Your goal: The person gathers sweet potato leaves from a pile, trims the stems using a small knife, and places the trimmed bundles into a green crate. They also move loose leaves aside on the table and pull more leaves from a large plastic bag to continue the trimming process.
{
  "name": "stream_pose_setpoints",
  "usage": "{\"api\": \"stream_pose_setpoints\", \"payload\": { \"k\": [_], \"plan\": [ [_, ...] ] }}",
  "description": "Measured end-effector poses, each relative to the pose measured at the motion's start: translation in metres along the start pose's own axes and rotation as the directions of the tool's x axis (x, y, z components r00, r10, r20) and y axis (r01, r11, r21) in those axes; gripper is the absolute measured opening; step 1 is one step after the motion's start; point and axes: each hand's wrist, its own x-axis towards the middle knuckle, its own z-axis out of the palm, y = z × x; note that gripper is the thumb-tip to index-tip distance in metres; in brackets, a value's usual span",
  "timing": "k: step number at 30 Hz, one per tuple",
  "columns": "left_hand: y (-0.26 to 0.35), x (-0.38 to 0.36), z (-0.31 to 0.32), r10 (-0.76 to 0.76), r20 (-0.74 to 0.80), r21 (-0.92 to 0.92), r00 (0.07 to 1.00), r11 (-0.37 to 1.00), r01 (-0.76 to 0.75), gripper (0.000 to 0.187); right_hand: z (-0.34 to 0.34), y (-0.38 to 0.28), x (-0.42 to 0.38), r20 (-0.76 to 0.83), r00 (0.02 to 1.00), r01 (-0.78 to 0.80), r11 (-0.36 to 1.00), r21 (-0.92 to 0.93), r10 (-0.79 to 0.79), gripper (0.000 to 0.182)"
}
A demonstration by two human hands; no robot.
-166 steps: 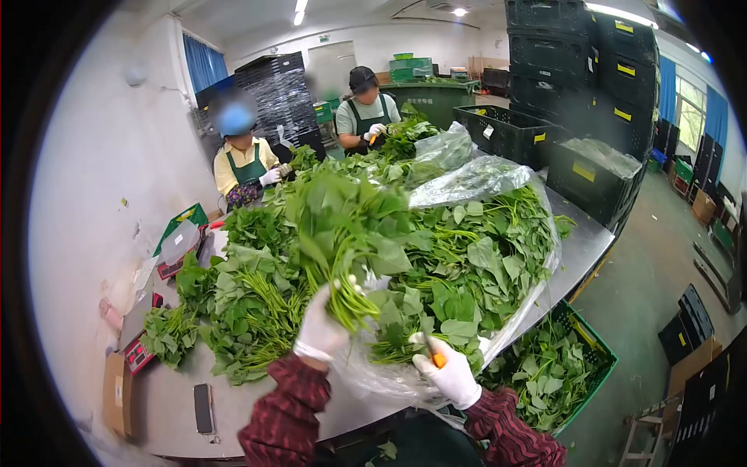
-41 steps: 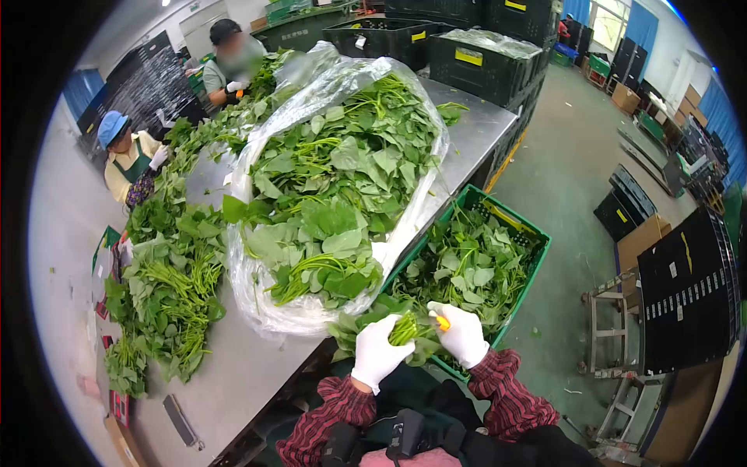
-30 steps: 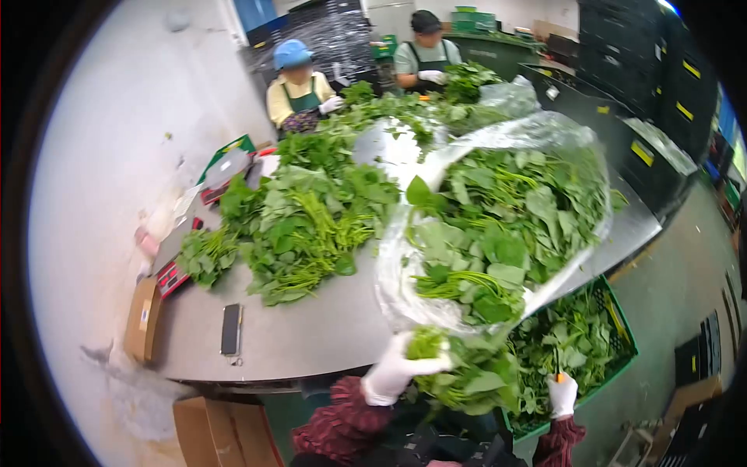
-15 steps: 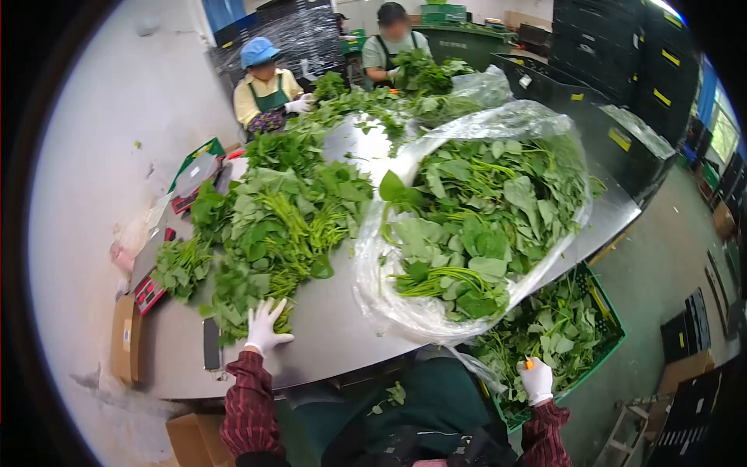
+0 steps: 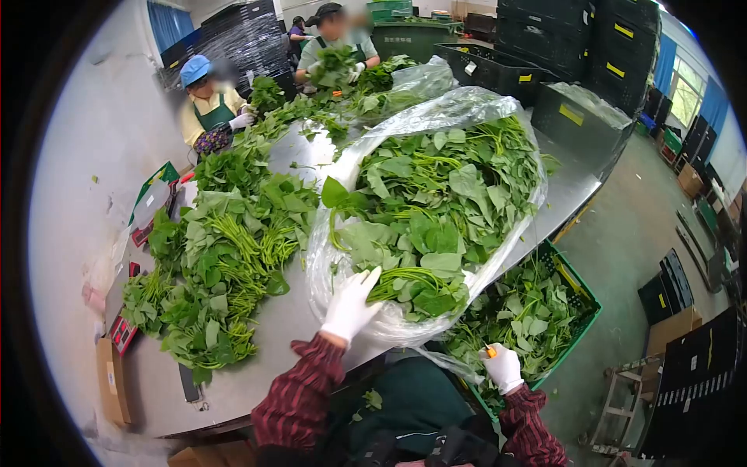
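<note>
My white-gloved left hand [image 5: 352, 307] is at the near left rim of a clear plastic bag [image 5: 320, 272], fingers extended beside a bundle of green stems [image 5: 408, 279]. The bag lies wide open on the metal table, filled with leafy greens [image 5: 459, 183]. My right hand [image 5: 504, 370], also gloved, is closed around a small orange item [image 5: 491, 352]; most of it is hidden in the fist. This hand hovers over the near side of a green crate [image 5: 583, 331] holding more leafy greens [image 5: 533, 315].
Bundled greens [image 5: 241, 249] cover the table's [image 5: 288, 335] left half. A phone-like dark object [image 5: 189, 383] lies at its near edge, and red-trimmed scales [image 5: 124, 331] stand along the left. Two people [image 5: 208, 101] handle greens across the table. Black crates [image 5: 576, 43] are stacked behind.
My left hand has left the pile on the left and moved right to the bag's rim. The right hand keeps its orange item over the crate. The view has swung right.
</note>
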Motion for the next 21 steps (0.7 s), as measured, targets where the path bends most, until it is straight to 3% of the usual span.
{"api": "stream_pose_setpoints", "payload": {
  "k": [1, 3, 4, 6, 8, 10, 12, 14, 16, 17, 18, 19, 20, 21],
  "plan": [
    [0.0, 0.008, 0.013, 0.007, 0.002, -0.005, 1.0, 1.0, -0.007, 0.063, -0.003, -0.001, -0.002, 0.003, 1.0, -0.023, 1.0, 0.01, 0.023, 0.026],
    [0.0, 0.021, 0.031, -0.146, 0.231, 0.104, 0.962, 0.987, 0.124, 0.075, -0.005, 0.008, -0.002, 0.017, 0.998, -0.067, 0.997, 0.033, 0.066, 0.026],
    [0.003, 0.024, 0.033, -0.138, 0.233, 0.1, 0.963, 0.988, 0.117, 0.075, -0.005, 0.015, -0.004, 0.011, 0.997, -0.073, 0.997, 0.033, 0.072, 0.026],
    [0.007, 0.027, 0.034, -0.21, 0.233, 0.298, 0.95, 0.945, 0.136, 0.079, -0.005, 0.026, -0.006, -0.001, 0.997, -0.073, 0.997, 0.029, 0.073, 0.026],
    [-0.002, 0.025, 0.032, -0.209, 0.226, 0.28, 0.951, 0.949, 0.142, 0.073, -0.009, 0.03, -0.008, 0.027, 0.996, -0.09, 0.995, 0.032, 0.09, 0.026],
    [-0.015, 0.026, 0.029, -0.205, 0.167, -0.011, 0.964, 0.978, 0.21, 0.067, -0.008, 0.033, -0.006, 0.025, 0.995, -0.095, 0.995, 0.014, 0.094, 0.026],
    [-0.014, 0.025, 0.017, -0.243, 0.151, -0.074, 0.958, 0.964, 0.256, 0.059, -0.01, 0.032, -0.006, 0.031, 0.993, -0.115, 0.992, 0.047, 0.113, 0.026],
    [-0.015, 0.023, 0.006, -0.311, -0.005, -0.472, 0.95, 0.839, 0.272, 0.061, -0.008, 0.03, -0.003, 0.036, 0.992, -0.125, 0.989, 0.082, 0.123, 0.026],
    [-0.017, 0.021, -0.005, -0.358, 0.018, -0.532, 0.934, 0.787, 0.312, 0.065, -0.005, 0.03, -0.001, 0.007, 0.997, -0.071, 0.997, 0.033, 0.071, 0.025],
    [-0.019, 0.019, -0.01, -0.434, 0.01, -0.705, 0.901, 0.636, 0.314, 0.061, -0.005, 0.028, 0.0, -0.03, 1.0, -0.005, 1.0, -0.001, 0.005, 0.025],
    [-0.022, 0.018, -0.015, -0.507, 0.016, -0.843, 0.862, 0.457, 0.284, 0.058, -0.008, 0.024, 0.001, 0.11, 0.984, -0.15, 0.985, 0.082, 0.141, 0.028],
    [-0.023, 0.017, -0.023, -0.487, 0.022, -0.927, 0.873, 0.317, 0.201, 0.047, -0.008, 0.021, 0.002, 0.092, 0.987, -0.142, 0.985, 0.099, 0.133, 0.028],
    [-0.023, 0.017, -0.029, -0.496, 0.001, -0.924, 0.868, 0.332, 0.191, 0.047, -0.008, 0.019, 0.002, 0.077, 0.99, -0.13, 0.985, 0.117, 0.122, 0.027],
    [-0.023, 0.017, -0.034, -0.557, -0.003, -0.966, 0.831, 0.218, 0.142, 0.041, -0.009, 0.014, 0.003, 0.018, 0.996, -0.093, 0.992, 0.091, 0.091, 0.025]
  ]
}}
